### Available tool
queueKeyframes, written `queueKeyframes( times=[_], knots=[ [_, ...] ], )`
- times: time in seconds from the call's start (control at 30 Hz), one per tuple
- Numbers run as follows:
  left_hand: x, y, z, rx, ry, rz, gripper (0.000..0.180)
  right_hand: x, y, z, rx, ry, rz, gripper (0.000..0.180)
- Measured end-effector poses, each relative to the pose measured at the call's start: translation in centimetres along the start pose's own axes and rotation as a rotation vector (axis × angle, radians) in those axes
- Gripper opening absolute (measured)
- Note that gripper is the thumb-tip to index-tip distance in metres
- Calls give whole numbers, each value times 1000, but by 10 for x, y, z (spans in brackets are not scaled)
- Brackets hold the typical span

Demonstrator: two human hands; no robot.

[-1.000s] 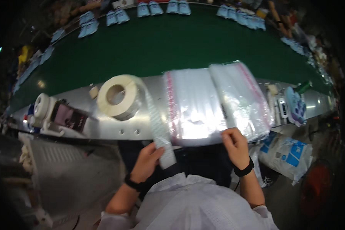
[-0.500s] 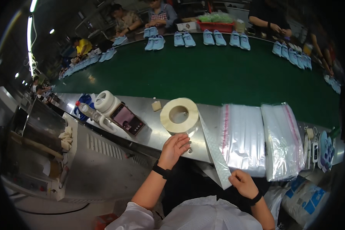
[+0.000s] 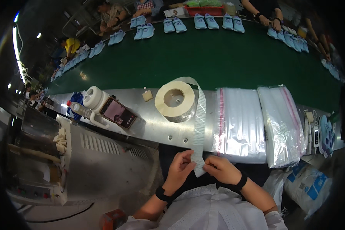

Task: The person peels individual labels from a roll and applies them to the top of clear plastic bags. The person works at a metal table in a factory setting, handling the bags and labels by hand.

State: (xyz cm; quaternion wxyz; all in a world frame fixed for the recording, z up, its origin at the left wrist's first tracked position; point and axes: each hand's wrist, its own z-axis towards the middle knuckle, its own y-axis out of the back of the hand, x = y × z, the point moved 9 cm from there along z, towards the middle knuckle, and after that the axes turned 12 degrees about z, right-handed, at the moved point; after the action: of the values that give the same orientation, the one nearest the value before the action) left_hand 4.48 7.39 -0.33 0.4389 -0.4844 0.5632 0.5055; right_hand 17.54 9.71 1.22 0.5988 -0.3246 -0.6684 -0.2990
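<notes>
One camera sits on the person's head, looking down, close to the metal table (image 3: 142,126).

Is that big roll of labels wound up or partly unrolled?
Partly unrolled: a strip runs from the label roll down to both hands.

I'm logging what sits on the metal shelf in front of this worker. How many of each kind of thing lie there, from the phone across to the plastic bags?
Label roll with its strip held by the left hand and right hand: 1
Stacks of clear plastic bags: 2
Phone: 1
Small tan tag: 1
Total: 5
</notes>
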Motion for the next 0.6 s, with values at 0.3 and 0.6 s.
queueKeyframes(
  times=[0.3, 0.6],
  knots=[
    [10, -7, -3, -21, 223, -297, 27, -9, -1, -4, -48, -71, 214, 9],
    [-29, -13, -4, 23, -92, 408, 18, -9, 7, 4, -150, -12, 50, 5]
  ],
)
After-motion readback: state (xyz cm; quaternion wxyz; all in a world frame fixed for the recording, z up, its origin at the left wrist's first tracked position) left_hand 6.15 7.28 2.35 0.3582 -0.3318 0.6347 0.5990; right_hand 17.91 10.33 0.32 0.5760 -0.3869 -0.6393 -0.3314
